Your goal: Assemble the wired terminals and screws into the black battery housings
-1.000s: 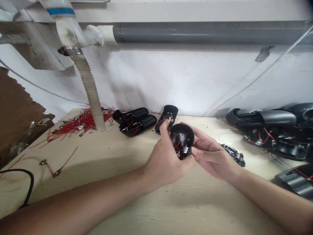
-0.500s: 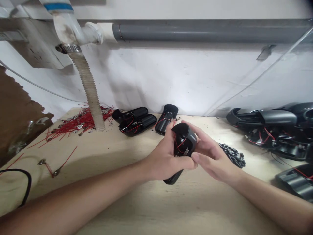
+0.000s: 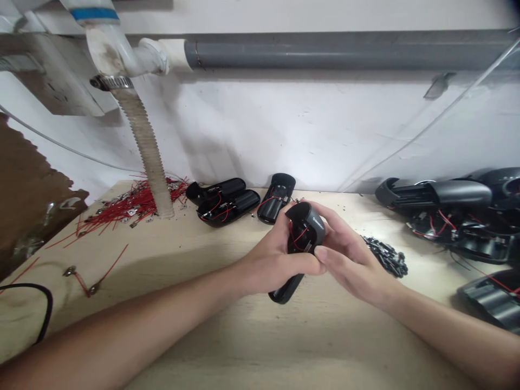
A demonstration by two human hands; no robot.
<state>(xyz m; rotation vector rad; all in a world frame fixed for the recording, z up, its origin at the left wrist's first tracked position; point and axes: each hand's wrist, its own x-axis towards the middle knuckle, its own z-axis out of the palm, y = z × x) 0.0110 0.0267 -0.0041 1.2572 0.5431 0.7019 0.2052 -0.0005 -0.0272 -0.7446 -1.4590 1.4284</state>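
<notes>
The left hand (image 3: 274,262) and the right hand (image 3: 349,260) are both curled shut around a black plastic case (image 3: 306,227). They hold it up over a pale wooden board (image 3: 227,341), well to the right of a ribbed hose (image 3: 143,141). The case is smooth and a bit shiny, with a round head, and a long black handle (image 3: 286,290) sticks out below the left hand. Thin red wires (image 3: 298,241) run across its open side. The left fingers (image 3: 292,265) wrap under the case, and the right fingers (image 3: 329,222) press on its round top and side. The hose is pale and bumpy, and it comes down from a white pipe (image 3: 109,49) to the board. At its foot lies a messy heap of red wires with small metal tabs (image 3: 134,208). Just right of the hose sit two black cases (image 3: 222,203) with red wires in them, and a little past those lies one more black case (image 3: 276,197). Farther right, near the right hand, is a small pile of black bits (image 3: 385,257), and past that is a big heap of black cases (image 3: 447,216).
</notes>
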